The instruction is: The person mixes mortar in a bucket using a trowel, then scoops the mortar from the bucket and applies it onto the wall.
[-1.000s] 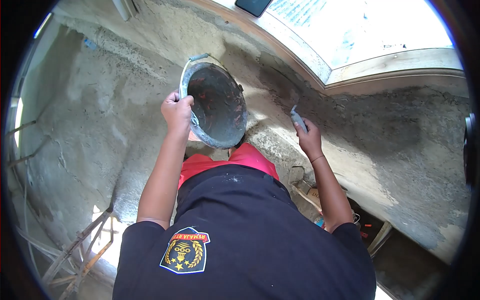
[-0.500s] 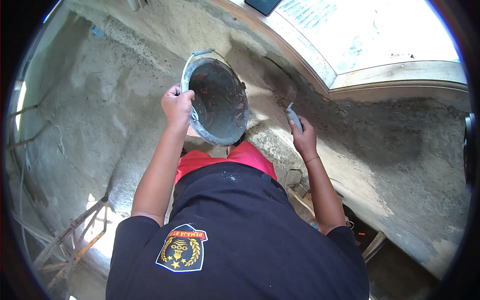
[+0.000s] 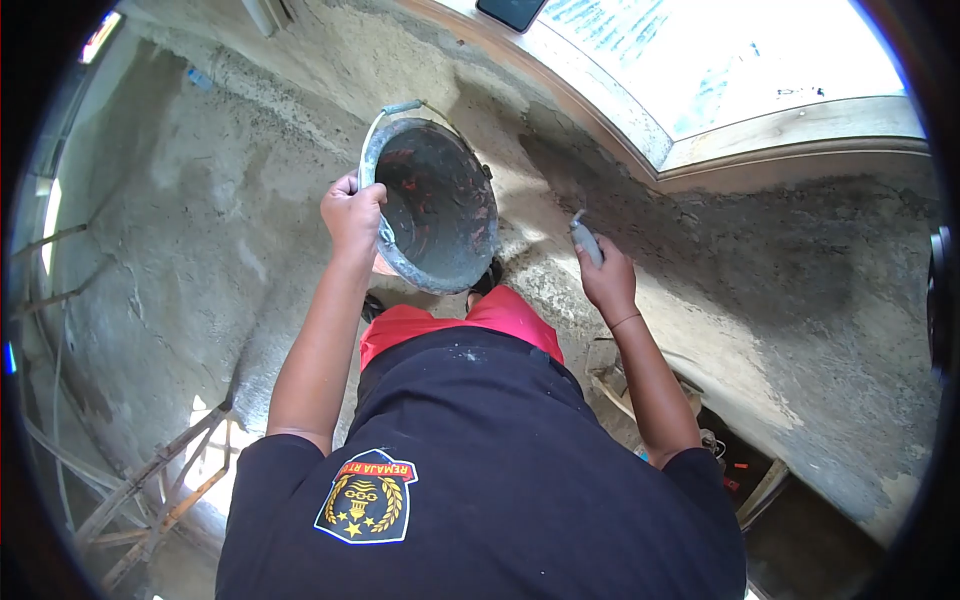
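My left hand [image 3: 352,218] is closed round the near rim of a dark bucket [image 3: 440,262], which is tilted so that its mouth faces me. Grey residue coats the bucket's inside and rim, and its wire handle with a grey grip [image 3: 402,106] stands up at the far side. To the right, my right hand [image 3: 608,280] is wrapped round the grey handle of a trowel [image 3: 586,240]. A bent metal neck shows at the trowel's end; I cannot make out its blade. The hand and trowel are apart from the bucket, in front of the rough plastered wall [image 3: 740,250].
A wooden window frame [image 3: 790,140] runs along the upper right, with a phone [image 3: 512,12] on its ledge. Wooden poles [image 3: 165,470] stand at the lower left. Loose items lie by a dark opening [image 3: 800,540] at the lower right.
The view has shifted slightly. Both hands keep their holds on the bucket and the trowel, and the bucket's tilt looks nearly the same. More of my feet shows below the bucket.
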Tool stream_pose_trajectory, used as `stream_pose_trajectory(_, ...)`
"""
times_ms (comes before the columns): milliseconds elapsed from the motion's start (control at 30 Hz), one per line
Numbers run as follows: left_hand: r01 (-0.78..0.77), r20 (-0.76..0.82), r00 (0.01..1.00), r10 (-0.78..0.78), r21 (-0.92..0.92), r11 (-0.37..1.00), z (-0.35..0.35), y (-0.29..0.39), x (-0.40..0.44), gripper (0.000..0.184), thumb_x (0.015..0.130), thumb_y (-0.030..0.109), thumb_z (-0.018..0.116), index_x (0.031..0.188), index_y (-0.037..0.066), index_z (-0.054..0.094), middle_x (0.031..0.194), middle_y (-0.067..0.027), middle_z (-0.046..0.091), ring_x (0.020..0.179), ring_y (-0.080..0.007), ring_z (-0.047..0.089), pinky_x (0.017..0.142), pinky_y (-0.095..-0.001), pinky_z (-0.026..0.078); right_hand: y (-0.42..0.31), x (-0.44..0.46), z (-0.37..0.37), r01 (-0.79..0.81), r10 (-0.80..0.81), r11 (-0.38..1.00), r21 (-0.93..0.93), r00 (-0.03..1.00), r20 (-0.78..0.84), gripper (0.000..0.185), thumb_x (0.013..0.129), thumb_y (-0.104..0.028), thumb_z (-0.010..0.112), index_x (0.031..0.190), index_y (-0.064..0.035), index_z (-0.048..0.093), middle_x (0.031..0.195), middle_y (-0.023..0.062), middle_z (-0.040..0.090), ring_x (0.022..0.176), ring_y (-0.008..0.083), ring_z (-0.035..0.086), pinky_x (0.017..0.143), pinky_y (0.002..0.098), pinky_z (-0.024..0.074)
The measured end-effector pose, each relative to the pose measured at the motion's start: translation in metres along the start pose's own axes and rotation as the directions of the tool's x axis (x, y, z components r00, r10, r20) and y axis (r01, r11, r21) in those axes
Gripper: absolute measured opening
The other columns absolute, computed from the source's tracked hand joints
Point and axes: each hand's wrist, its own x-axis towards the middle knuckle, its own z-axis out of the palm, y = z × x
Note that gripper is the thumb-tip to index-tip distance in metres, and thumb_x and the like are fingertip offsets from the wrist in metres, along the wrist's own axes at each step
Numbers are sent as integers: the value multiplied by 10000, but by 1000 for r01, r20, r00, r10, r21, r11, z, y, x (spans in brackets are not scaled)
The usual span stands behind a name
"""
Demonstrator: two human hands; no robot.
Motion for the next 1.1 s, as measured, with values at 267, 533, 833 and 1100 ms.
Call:
stream_pose_trajectory(267,-5,52,999,5,-2,1000,-6,14,-2,85,621,-52,618,635,23,579,625,7,562,532,-62,463,499,-233,370,12,1,7,-79,84,994,76,994,-63,428,842,-413,641,1105,-76,678,958,223,686,896,404,663,785,455,525)
stream_pose_trajectory(533,-14,82,997,11,28,1000,-52,10,24,98,621,-50,613,690,19,600,653,20,558,563,-72,469,526,-248,364,-72,31,-5,233,-229,972,-6,961,153,364,840,-390,658,1047,-94,712,902,184,703,844,363,679,768,452,534)
stream_pose_trajectory(833,53,-279,960,-16,125,991,-152,29,72,212,570,-39,628,781,-44,612,809,-98,608,712,-213,571,661,-363,469,-330,82,8,691,-591,694,-201,707,389,239,701,-286,663,832,-108,753,816,97,710,789,269,698,657,387,555)
stream_pose_trajectory(1100,127,-483,863,-147,-75,989,-257,8,141,273,528,-37,624,794,-85,585,873,-190,619,763,-325,628,676,-461,531,-407,80,60,645,-498,722,-252,736,457,306,807,-342,628,968,-107,740,934,78,718,847,224,690,690,385,549)
